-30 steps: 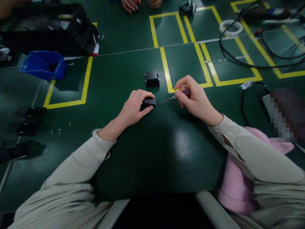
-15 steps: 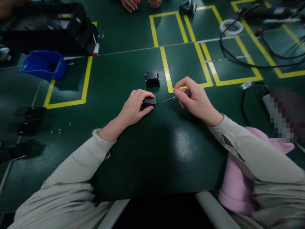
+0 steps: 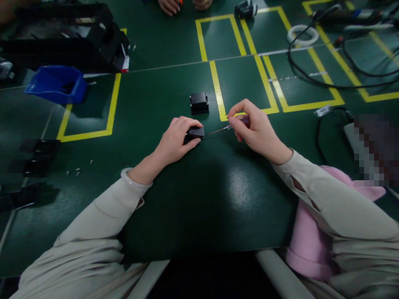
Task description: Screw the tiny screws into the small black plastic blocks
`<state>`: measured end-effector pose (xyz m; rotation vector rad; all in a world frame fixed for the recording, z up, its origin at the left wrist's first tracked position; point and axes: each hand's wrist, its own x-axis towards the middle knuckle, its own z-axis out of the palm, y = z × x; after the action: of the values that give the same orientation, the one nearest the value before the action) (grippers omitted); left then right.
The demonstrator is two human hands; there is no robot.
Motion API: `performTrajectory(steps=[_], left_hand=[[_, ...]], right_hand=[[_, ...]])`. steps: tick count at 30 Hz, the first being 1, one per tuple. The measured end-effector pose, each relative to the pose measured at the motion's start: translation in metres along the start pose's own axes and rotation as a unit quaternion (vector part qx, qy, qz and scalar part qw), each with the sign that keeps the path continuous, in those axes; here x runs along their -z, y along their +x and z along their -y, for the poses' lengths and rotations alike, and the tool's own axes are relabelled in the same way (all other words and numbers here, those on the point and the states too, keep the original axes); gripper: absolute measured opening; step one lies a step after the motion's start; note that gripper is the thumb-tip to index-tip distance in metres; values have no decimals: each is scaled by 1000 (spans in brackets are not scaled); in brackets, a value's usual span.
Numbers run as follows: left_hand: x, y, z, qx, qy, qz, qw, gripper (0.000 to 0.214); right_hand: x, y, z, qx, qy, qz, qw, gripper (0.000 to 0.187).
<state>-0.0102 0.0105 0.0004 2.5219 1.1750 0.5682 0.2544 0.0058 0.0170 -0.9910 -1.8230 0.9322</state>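
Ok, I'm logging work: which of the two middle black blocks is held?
The nearer block, gripped by the left hand, with the screwdriver at its right side; the farther block is untouched.

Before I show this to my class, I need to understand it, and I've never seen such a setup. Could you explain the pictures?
There's no machine: these are a person's bare hands, all seen from one camera worn on the head, looking forward and down. The left hand holds a black block on the green table. The right hand holds a screwdriver, its tip at the block's right end. A second block stands just beyond. Farther left lie small screws and a blue bin. Someone else's hand shows at the top.
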Motion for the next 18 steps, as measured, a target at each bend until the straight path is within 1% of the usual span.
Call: performTrajectory(steps=[5,11,14,18], left_hand=[[-1,0,1,-5,4,-5,1000,31],[-1,0,1,-4,5,-5,1000,31],[-1,0,2,-9,4,-8,1000,31],[-1,0,1,1,3,-4,1000,31]], right_hand=[[0,0,0,20,-17,-14,1000,9],[-1,0,0,4,-3,-7,1000,9],[-1,0,1,11,-10,-10,1000,7],[0,0,2,16,-12,-13,1000,8]])
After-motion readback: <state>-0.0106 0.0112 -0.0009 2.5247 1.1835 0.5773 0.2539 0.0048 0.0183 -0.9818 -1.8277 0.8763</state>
